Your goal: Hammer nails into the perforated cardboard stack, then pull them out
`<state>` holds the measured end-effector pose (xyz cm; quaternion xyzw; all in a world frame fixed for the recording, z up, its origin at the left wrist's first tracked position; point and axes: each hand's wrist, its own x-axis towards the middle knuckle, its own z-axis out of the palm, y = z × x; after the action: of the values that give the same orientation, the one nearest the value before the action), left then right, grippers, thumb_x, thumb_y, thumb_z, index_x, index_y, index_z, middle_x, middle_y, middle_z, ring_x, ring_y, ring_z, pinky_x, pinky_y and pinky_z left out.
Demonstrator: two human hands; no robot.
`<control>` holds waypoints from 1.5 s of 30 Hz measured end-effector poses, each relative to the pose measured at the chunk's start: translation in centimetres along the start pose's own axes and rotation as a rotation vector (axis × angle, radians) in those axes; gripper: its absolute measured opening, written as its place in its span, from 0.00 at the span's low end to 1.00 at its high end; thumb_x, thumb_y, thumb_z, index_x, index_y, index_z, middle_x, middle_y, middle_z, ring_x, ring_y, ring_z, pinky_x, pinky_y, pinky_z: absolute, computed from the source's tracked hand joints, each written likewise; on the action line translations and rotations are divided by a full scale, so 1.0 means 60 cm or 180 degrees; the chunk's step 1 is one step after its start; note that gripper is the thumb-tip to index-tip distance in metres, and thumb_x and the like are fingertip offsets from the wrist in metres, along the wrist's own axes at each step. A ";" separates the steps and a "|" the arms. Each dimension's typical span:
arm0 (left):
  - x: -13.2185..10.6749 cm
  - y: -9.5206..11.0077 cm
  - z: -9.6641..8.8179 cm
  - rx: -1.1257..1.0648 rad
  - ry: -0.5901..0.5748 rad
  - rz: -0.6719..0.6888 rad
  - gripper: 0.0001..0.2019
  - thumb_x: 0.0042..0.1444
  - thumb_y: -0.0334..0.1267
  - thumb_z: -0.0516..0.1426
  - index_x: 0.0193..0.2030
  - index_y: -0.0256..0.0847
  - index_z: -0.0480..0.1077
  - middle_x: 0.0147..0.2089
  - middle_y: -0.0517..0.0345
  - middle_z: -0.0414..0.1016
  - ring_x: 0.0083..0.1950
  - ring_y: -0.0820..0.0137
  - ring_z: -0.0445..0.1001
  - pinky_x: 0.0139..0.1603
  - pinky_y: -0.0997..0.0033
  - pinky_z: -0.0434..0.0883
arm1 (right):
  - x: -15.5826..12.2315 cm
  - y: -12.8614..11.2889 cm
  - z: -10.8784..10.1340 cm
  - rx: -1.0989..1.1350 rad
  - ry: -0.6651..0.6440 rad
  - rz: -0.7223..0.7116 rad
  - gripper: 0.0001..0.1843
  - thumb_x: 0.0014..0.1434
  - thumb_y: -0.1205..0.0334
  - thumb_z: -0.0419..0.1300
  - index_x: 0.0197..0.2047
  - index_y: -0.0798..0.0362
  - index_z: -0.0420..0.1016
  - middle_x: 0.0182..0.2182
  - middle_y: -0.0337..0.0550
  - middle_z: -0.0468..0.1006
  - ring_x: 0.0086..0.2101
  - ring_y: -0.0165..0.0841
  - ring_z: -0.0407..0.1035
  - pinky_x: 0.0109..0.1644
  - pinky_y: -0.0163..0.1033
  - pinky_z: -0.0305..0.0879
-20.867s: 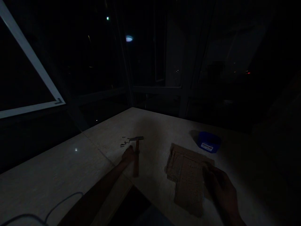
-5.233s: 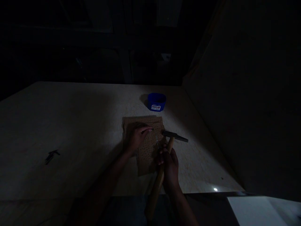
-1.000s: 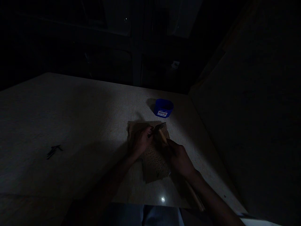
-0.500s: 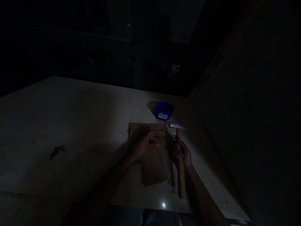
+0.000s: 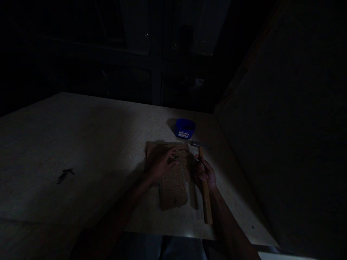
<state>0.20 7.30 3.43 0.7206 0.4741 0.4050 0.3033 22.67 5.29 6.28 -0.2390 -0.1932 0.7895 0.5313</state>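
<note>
My right hand (image 5: pixel 204 172) is wrapped around the wooden handle of a hammer (image 5: pixel 207 207), its metal head pointing away from me and raised over the right side of the table. My left hand (image 5: pixel 162 164) lies over a brown, cardboard-like piece (image 5: pixel 173 196) dotted with many small holes. Its thumb and fingers are apart, with small dark nail-like bits (image 5: pixel 175 157) showing between them. I cannot make out whether the fingertips touch those bits. A few more dark marks show near the piece's lower end.
A blue plastic tub (image 5: pixel 184 129) with a white label stands just beyond the brown piece. Several thin dark pieces, perhaps nails, form a small pile (image 5: pixel 65 175) on the pale table (image 5: pixel 108 126) at left. A wall (image 5: pixel 271 126) borders the right side. The room is very dark.
The view has shifted slightly, so the tub, brown piece and hammer appear a little further left. My left hand stays over the brown piece, and my right keeps its grip on the hammer.
</note>
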 end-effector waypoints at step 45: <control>0.004 -0.005 0.017 0.0431 0.0075 0.0510 0.18 0.64 0.35 0.58 0.60 0.47 0.72 0.49 0.55 0.83 0.48 0.66 0.81 0.51 0.65 0.78 | -0.019 0.053 0.042 -0.1664 0.0637 -0.0420 0.19 0.53 0.46 0.68 0.31 0.51 0.67 0.15 0.31 0.68 0.13 0.27 0.60 0.17 0.33 0.60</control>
<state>1.02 7.60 2.77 0.7702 0.4447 0.4034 0.2150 19.23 2.98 6.74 -0.4314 -0.3519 0.6492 0.5182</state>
